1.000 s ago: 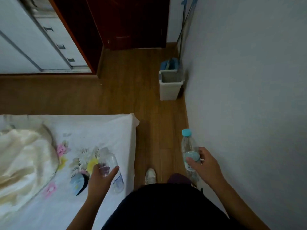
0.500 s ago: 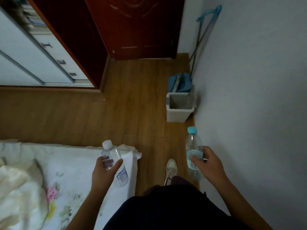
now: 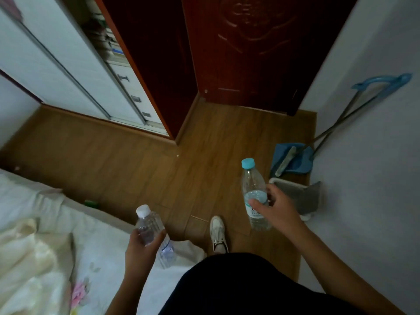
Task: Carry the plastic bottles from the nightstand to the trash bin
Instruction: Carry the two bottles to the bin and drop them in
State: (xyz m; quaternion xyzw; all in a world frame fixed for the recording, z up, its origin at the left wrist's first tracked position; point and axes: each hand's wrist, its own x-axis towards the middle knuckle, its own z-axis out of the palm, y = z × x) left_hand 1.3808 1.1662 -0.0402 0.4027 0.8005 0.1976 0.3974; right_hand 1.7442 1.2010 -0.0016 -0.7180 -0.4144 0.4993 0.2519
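Both grip: left hand white-capped bottle, right hand blue-capped bottle near bin rim.

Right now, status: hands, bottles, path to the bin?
Left hand grips white-capped bottle. Right hand grips blue-capped bottle. Trash bin just ahead, by wall. Nothing seen blocking it.

I can read nothing for certain. The label on the blue-capped bottle carries a few dark characters, too blurred to make out; the white-capped bottle shows faint purplish print low down, equally illegible.
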